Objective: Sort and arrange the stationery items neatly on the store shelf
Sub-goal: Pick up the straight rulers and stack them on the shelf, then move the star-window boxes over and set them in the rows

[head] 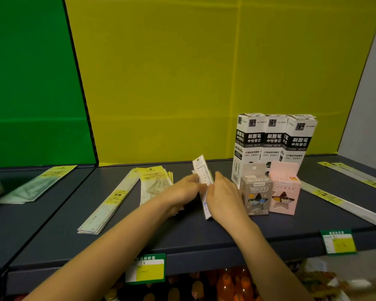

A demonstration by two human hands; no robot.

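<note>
**Dark grey shelf, rulers half sorted**

Dark grey steel carries everything here. Near the left end of the shelf [52,231] lies a green-tinted packet [34,184], slanted toward the back edge. Next comes a long ruler pack [109,203] lying on a diagonal, then a fanned pile of yellow-topped sleeves [155,181] close to the back.

At mid-shelf both hands work one thing. The left hand [182,190] and the right hand [224,196] are closed from either side on a small stack of short rulers [202,173], white with printed scale marks, held tilted on edge above the shelf. The step looks like squaring this stack. The next move likely calls for tapping the edges flush and laying it down parallel to the front edge.

Just right stand a grey sharpener box [256,192] and a pink one [284,190], with three refill boxes [274,140] behind. More long rulers [343,203] lie toward the right end.
</note>
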